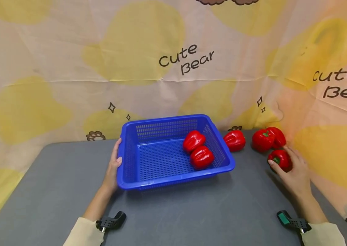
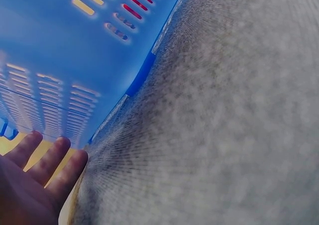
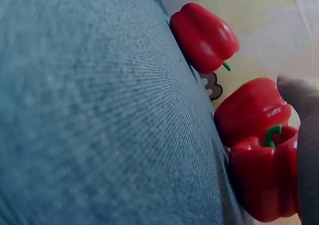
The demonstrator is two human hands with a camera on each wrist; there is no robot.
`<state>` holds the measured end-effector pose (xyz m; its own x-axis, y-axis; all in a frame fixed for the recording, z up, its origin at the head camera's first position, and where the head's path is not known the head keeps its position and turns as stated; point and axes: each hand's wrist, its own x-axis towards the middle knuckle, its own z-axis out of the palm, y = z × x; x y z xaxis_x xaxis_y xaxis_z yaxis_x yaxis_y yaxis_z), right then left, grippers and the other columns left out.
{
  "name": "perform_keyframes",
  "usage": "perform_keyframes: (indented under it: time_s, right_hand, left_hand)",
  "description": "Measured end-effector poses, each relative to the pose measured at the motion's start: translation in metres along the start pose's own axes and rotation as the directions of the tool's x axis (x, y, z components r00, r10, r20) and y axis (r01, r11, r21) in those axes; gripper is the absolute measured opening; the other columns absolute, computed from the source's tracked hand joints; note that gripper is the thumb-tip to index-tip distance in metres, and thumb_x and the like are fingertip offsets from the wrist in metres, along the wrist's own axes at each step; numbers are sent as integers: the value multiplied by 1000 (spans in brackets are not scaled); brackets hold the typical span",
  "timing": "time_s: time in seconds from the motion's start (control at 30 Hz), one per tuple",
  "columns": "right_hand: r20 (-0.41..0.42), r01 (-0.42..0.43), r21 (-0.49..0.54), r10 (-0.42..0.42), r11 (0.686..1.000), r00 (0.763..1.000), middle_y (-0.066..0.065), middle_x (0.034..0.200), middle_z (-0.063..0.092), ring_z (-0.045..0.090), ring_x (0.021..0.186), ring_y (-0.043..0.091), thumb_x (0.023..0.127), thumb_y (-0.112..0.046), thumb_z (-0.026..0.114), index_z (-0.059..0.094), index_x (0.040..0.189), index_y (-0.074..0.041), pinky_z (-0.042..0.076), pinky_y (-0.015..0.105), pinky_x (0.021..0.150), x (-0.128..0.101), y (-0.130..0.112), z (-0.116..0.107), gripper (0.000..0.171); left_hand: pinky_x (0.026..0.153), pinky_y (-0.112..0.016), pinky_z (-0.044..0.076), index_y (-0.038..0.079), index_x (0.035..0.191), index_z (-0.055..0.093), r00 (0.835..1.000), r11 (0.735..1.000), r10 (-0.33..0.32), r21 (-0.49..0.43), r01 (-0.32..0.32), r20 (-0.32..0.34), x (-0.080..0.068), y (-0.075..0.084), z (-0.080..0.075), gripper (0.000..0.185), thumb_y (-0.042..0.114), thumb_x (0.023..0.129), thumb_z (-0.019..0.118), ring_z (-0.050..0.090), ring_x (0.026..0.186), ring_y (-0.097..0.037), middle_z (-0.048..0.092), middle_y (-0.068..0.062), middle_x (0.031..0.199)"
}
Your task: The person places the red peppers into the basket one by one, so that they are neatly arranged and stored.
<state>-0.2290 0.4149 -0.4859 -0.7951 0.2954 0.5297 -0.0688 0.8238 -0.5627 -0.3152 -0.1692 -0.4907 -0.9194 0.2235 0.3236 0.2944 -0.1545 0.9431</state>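
A: So, where does the nearest pepper (image 1: 280, 159) lie from the right hand (image 1: 296, 171)?

B: Right under its fingers (image 1: 274, 165); they curl round it on the table (image 1: 173, 212), the green stem turned up and slightly away from the palm; two more peppers (image 1: 266, 139) sit just beyond the fingertips, touching each other.

A: And the basket (image 1: 173, 171)?

B: Well off to the left of those fingers, with one loose pepper (image 1: 235, 140) between; its long side runs left to right, and two peppers (image 1: 198, 149) lie in its right end.

A: The left hand (image 1: 113, 167)?

B: Pressed flat against the basket's left wall, fingers straight, holding nothing; the right hand is plainly the nearer to the loose peppers.
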Motion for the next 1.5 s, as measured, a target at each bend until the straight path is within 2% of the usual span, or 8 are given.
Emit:
perform_keyframes:
  time_s: [0.27, 0.37, 0.5, 0.6, 0.7, 0.97, 1.2, 1.5]
  right_hand:
    - [13, -59, 21, 59, 998, 998, 24, 155, 44, 41, 138, 50, 88, -25, 73, 47, 151, -9, 39, 73, 104, -3, 3, 2, 71]
    - [-29, -98, 26, 99, 995, 995, 22, 152, 48, 46, 135, 46, 89, -22, 73, 50, 149, -9, 44, 35, 113, -4, 4, 4, 66]
    - [-93, -148, 44, 152, 988, 984, 22, 140, 58, 52, 120, 12, 88, -19, 73, 56, 144, -10, 32, 2, 86, -7, 5, 6, 59]
    - [-129, -143, 69, 151, 987, 980, 25, 130, 61, 39, 103, -11, 88, -17, 72, 59, 140, -8, 31, 6, 78, -8, 6, 7, 54]
    - [-123, -154, 70, 162, 986, 979, 21, 125, 62, 37, 94, -16, 91, -19, 70, 60, 140, -8, 30, 5, 75, -8, 6, 7, 51]
    - [-74, -140, 209, 159, 968, 985, -37, 108, 53, 47, 99, -16, 103, -19, 51, 63, 133, -2, 35, 1, 86, -9, 8, 9, 36]
    - [-84, -137, 337, 174, 932, 981, -39, 96, 58, 52, 98, -13, 106, -16, 38, 64, 119, 12, 35, 1, 86, -12, 6, 13, 40]
    - [-27, -231, 245, 245, 942, 969, -41, 104, 52, 45, 104, -16, 109, -29, 34, 62, 131, 5, 33, 3, 91, -11, 3, 8, 49]
  left_hand:
    - [88, -25, 55, 22, 163, 10, 1000, 1000, 20, 4, -20, 8, -1, 2, -1, 67, 26, 99, 29, 51, 123, -15, 16, -20, 164]
    - [89, -24, 55, 24, 163, 10, 1000, 1000, 18, 19, -18, 6, 0, 2, -2, 67, 27, 99, 29, 49, 127, -17, 15, -18, 166]
    - [91, -24, 54, 26, 163, 10, 1000, 999, 7, 33, -7, 3, 0, -1, -2, 67, 29, 99, 28, 45, 131, -21, 14, -15, 168]
    - [92, -23, 54, 26, 163, 9, 1000, 999, 5, 36, -5, 4, 0, -2, -2, 67, 29, 99, 29, 44, 132, -21, 13, -15, 168]
    - [91, -23, 54, 26, 163, 10, 1000, 999, 6, 42, -6, 6, 0, -1, -2, 67, 29, 99, 29, 44, 132, -21, 13, -15, 168]
    - [94, -23, 53, 28, 163, 10, 1000, 998, 19, 55, -20, 12, 0, 0, 0, 67, 31, 99, 29, 41, 136, -25, 13, -13, 169]
    - [94, -22, 53, 28, 163, 10, 1000, 998, 18, 56, -19, 17, 1, 0, 0, 66, 30, 99, 29, 41, 136, -24, 14, -13, 169]
    - [91, -24, 54, 29, 163, 9, 1000, 998, 3, 59, -4, 16, 0, 0, -1, 66, 31, 100, 29, 43, 132, -23, 12, -15, 168]
